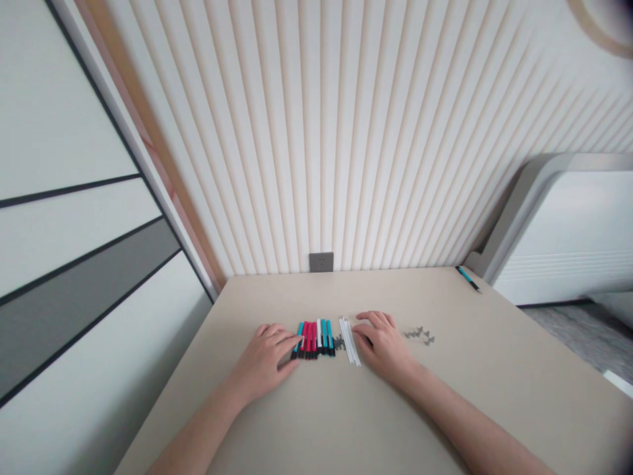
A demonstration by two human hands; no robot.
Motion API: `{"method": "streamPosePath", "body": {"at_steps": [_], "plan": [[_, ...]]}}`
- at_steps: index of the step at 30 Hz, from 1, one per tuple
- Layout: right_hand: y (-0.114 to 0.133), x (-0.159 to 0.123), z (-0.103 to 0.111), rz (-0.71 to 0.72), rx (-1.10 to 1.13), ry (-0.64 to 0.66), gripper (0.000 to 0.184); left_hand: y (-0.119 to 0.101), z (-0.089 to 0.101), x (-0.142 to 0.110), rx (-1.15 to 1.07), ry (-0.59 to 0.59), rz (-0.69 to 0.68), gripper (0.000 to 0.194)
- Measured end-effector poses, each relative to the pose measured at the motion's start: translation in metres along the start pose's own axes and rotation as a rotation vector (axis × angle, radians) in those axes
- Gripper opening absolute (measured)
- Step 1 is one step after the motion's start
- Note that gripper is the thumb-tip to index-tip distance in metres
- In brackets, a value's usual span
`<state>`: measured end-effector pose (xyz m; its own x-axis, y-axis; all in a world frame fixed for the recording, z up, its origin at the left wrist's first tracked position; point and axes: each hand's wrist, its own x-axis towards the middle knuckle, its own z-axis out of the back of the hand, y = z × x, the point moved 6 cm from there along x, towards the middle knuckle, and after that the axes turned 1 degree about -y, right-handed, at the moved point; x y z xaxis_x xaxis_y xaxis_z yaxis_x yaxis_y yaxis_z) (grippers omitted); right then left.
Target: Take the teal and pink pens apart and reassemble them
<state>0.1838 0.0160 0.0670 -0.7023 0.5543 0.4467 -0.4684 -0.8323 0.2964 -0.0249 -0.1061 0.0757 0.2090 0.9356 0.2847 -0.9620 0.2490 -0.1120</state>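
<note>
A row of pen barrels (313, 340) in blue, red and white with black ends lies side by side on the table. At the row's left end rests my left hand (267, 356), its fingers apart and the fingertips touching the outermost barrels. To the right of the row, several thin white sticks (349, 341) lie close together, slightly slanted. My right hand (383, 340) is beside them with curved, parted fingers, its index fingertip at the rightmost stick. Small dark parts (339, 342) sit between the barrels and the sticks, too small to name.
More small grey parts (420, 334) are scattered right of my right hand. A blue and black pen (467, 279) lies at the table's (306, 422) far right corner. Behind stands a ribbed wall (326, 132) with a dark socket (321, 262); a white cabinet (74, 330) borders the left.
</note>
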Motion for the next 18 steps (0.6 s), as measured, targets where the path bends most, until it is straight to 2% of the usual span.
{"method": "streamPosePath", "body": {"at_steps": [18], "plan": [[0.0050, -0.0008, -0.0019, 0.023, -0.010, 0.016, 0.019, 0.0020, -0.0018, 0.0019, 0.011, -0.088, -0.003, 0.024]]}}
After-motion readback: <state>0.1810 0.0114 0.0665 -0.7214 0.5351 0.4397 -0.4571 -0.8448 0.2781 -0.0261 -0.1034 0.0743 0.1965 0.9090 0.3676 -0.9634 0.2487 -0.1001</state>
